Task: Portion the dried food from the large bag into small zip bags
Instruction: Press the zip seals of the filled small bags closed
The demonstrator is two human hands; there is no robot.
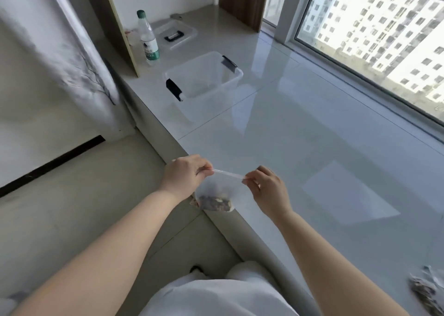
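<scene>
The zip strip of a small clear plastic bag (217,191) is pinched at its two ends in the grip of the left hand (186,175) and right hand (269,191). Brown dried food (216,204) is gathered at its bottom, above the glossy white table's (312,135) front edge. A clear plastic storage bin (204,78) is seen farther back.

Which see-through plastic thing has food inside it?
The small zip bag pinched between the left hand and right hand. The clear bin looks empty.
</scene>
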